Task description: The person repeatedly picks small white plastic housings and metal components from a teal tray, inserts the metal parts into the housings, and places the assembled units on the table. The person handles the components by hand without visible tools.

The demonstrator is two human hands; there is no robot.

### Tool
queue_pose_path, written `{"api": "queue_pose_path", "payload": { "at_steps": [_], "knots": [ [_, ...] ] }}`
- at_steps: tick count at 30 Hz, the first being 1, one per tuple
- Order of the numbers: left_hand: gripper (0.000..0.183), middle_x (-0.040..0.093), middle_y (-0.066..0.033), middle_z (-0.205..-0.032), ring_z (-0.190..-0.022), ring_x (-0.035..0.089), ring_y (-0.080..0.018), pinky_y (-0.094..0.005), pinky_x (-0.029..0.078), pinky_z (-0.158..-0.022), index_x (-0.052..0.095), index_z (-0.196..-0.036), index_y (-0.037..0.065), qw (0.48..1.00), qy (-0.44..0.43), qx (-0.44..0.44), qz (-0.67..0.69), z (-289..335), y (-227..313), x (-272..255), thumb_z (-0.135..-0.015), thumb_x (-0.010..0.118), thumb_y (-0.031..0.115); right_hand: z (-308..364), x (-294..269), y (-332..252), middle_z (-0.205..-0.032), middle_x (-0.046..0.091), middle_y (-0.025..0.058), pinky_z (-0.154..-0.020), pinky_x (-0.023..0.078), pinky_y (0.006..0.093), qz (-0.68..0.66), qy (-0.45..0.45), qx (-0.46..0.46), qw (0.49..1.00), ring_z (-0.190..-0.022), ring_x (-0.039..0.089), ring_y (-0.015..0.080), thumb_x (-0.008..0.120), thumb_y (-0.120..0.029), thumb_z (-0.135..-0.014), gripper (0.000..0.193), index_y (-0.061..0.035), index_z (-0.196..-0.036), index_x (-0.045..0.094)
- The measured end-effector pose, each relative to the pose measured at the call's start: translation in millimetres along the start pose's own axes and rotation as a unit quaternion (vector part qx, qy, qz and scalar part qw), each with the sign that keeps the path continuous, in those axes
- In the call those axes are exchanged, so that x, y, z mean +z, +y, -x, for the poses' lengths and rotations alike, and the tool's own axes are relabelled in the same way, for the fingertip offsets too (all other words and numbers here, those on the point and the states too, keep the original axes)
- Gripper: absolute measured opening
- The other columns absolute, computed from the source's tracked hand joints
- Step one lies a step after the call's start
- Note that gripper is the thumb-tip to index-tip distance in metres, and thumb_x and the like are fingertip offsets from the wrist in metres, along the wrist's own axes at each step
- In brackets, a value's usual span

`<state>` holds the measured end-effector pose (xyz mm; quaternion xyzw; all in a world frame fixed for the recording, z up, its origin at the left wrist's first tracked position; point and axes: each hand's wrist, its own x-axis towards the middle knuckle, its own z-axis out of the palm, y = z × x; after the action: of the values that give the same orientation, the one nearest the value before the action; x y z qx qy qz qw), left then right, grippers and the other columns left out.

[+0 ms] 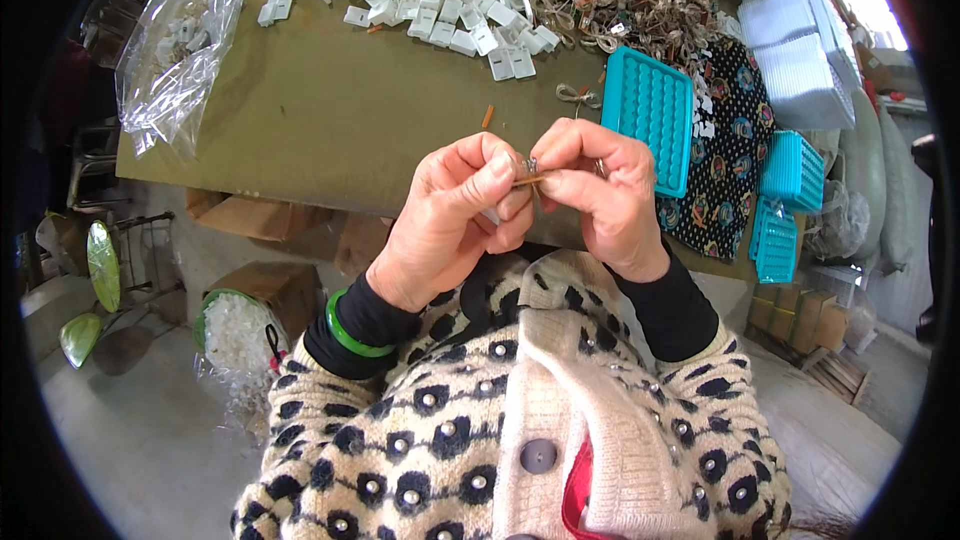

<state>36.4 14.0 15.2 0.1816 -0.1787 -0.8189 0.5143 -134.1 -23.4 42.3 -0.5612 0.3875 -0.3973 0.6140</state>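
My left hand (455, 195) and my right hand (600, 190) meet at the near edge of the table, fingertips almost touching. Between them is a thin orange-brown strip (527, 179), pinched by both hands. A tiny greyish part shows just above it, too small to name. Fingers partly hide what lies beneath. Beyond my hands, a short orange piece (487, 116) rests on the table (330, 110). A small coil of pale wire (577, 96) lies by a turquoise ridged tray (650, 120), right of my right hand.
White plastic casings (440, 10) are heaped at the back, beside a pile of tangled wired parts (640, 0). A clear plastic bag (180, 55) lies far left. Stacked turquoise trays (790, 170) and white trays (800, 60) stand right. A bag-lined bin (238, 330) sits lower left.
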Motion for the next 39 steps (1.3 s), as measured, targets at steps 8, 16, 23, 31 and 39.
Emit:
{"api": "queue_pose_path", "payload": {
  "at_steps": [8, 16, 23, 31, 39],
  "knots": [
    [0.02, 0.052, -0.0012, -0.072, -0.063, 0.053, -0.0151, -0.0256, 0.041, -0.051, 0.054, -0.09, 0.008, 0.987, -0.016, -0.012, 0.159, -3, 2, -10, -0.099, 0.06, 0.026, -7, 9, -3, -0.072, 0.06, 0.0039, -0.054, 0.041, 0.0232, 0.035, 0.038, 0.043, 0.998, -0.063, 0.053, 0.0096, 0.057, 0.002, -0.08, 0.004, -0.0002, -0.076, 0.057],
    [0.02, 0.057, -0.0009, -0.073, -0.064, 0.057, -0.0115, -0.0235, 0.042, -0.051, 0.059, -0.094, 0.006, 0.997, 0.061, -0.045, -0.019, -1, 30, -5, -0.097, 0.063, 0.025, -12, 17, 0, -0.085, 0.061, 0.0074, -0.065, 0.051, 0.0267, 0.247, -0.01, -0.213, 0.945, -0.07, 0.061, 0.0152, 0.062, 0.005, -0.089, 0.012, 0.0006, -0.1, 0.058],
    [0.017, 0.06, -0.0013, -0.081, -0.071, 0.053, -0.0132, -0.0257, 0.043, -0.065, 0.07, -0.102, 0.004, 0.665, 0.122, 0.266, -0.687, -54, 73, -17, -0.086, 0.064, 0.002, -5, 10, 6, -0.078, 0.06, 0.0036, -0.057, 0.045, 0.0223, -0.159, 0.01, 0.07, 0.985, -0.061, 0.055, 0.0097, 0.058, -0.009, -0.098, 0.009, -0.001, -0.103, 0.055],
    [0.024, 0.055, -0.0084, -0.103, -0.099, 0.054, -0.0309, -0.0398, 0.047, -0.082, 0.066, -0.099, 0.008, 0.38, -0.005, 0.306, -0.873, -95, 89, -42, -0.078, 0.065, -0.002, 4, 5, 4, -0.078, 0.059, 0.0062, -0.058, 0.048, 0.0252, -0.213, -0.011, 0.133, 0.968, -0.06, 0.054, 0.0115, 0.059, -0.011, -0.098, 0.012, -0.0021, -0.105, 0.053],
    [0.012, 0.056, -0.0066, -0.093, -0.09, 0.057, -0.0289, -0.039, 0.047, -0.075, 0.059, -0.092, 0.007, 0.384, -0.061, 0.299, -0.871, -93, 102, -47, -0.082, 0.063, 0.001, 5, 7, 8, -0.083, 0.061, 0.0074, -0.06, 0.049, 0.0259, -0.166, -0.032, 0.095, 0.981, -0.066, 0.058, 0.0125, 0.058, -0.012, -0.099, 0.012, -0.0024, -0.104, 0.054]
  ]
}}
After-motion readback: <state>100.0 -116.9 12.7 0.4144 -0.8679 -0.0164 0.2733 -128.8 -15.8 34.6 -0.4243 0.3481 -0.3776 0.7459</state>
